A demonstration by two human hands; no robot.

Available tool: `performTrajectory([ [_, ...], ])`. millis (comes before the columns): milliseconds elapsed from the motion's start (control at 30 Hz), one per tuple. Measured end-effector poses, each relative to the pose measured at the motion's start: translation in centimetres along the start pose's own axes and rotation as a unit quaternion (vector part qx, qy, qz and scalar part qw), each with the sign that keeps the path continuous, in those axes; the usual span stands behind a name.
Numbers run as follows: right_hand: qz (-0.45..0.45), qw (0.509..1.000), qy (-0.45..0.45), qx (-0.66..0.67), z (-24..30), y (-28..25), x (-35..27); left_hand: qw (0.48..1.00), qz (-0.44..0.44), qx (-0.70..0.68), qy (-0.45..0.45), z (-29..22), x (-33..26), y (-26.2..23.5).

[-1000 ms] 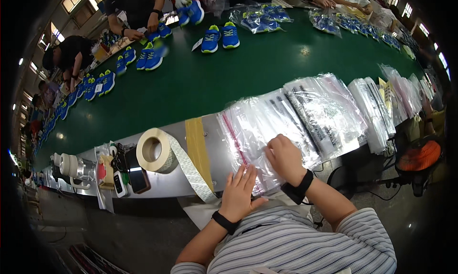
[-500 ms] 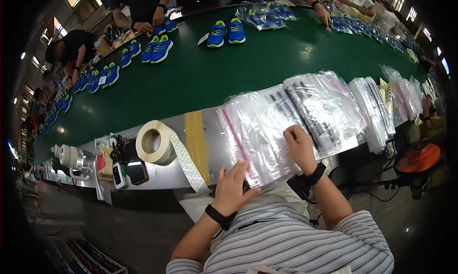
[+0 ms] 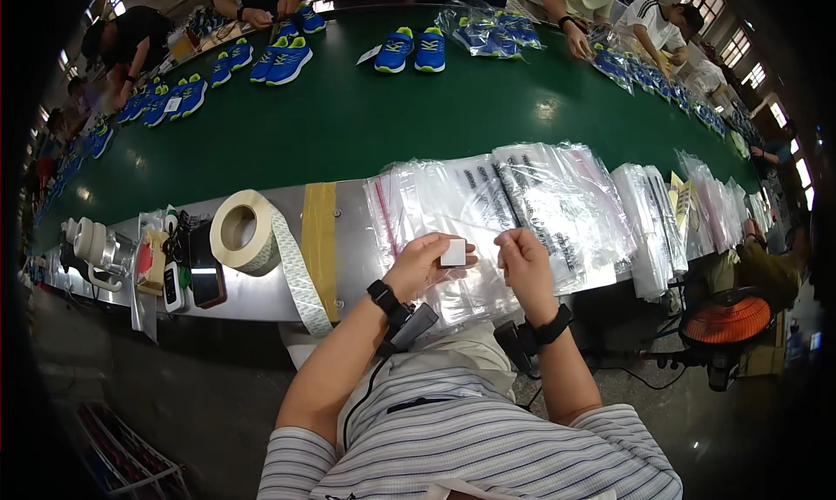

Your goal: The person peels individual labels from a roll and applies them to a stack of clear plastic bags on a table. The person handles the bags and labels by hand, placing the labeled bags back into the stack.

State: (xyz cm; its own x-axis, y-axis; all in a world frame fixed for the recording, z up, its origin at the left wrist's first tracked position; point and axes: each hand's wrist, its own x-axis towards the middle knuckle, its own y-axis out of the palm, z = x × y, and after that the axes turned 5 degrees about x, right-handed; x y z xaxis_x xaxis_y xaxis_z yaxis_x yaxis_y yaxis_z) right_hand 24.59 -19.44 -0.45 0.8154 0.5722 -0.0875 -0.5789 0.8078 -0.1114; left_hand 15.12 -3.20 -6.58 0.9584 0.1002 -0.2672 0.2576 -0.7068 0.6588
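Over the pile of clear plastic bags [image 3: 444, 204], my left hand [image 3: 420, 269] pinches a small white square piece [image 3: 453, 253] with a dark lower edge; whether it is a box or a card I cannot tell. My right hand [image 3: 528, 272] hovers just right of it, apart from it, with thumb and fingers curled together. Anything inside those fingers is hidden. Both hands are above the near metal ledge [image 3: 353, 248]. A roll of stickers [image 3: 246, 232] stands left of the bags, its strip hanging toward me.
Beyond the ledge runs a green conveyor belt [image 3: 331, 134] with a pair of blue shoes [image 3: 429, 50] and further pairs. Several co-workers handle shoes across it. A white jug [image 3: 104, 252] and a phone [image 3: 207, 278] lie left; an orange fan [image 3: 730, 315] stands right.
My left hand has risen over the bags and now holds the white square piece. My right hand has drawn nearer to it. The view has shifted slightly.
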Motion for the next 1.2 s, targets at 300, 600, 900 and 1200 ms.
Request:
performTrajectory([
  [300, 0.141, 0.975, -0.120, -0.120, 0.3, 0.4, -1.5, 0.991, -0.047, 0.011, -0.122, -1.4, 1.1, 3.6],
  [600, 0.199, 0.822, -0.389, -0.365, 1.7, -0.5, -5.8, 0.988, 0.069, -0.078, -0.115, -3.2, -3.3, 1.7],
  [900, 0.015, 0.886, -0.388, -0.253, -0.2, -3.1, -2.4, 0.986, -0.076, -0.108, 0.103, -2.7, -17.8, -0.9],
  [1200, -0.337, 0.784, -0.139, -0.502, -8.0, -23.9, 1.3, 0.892, -0.419, -0.033, 0.166, 5.5, -27.0, -5.6],
])
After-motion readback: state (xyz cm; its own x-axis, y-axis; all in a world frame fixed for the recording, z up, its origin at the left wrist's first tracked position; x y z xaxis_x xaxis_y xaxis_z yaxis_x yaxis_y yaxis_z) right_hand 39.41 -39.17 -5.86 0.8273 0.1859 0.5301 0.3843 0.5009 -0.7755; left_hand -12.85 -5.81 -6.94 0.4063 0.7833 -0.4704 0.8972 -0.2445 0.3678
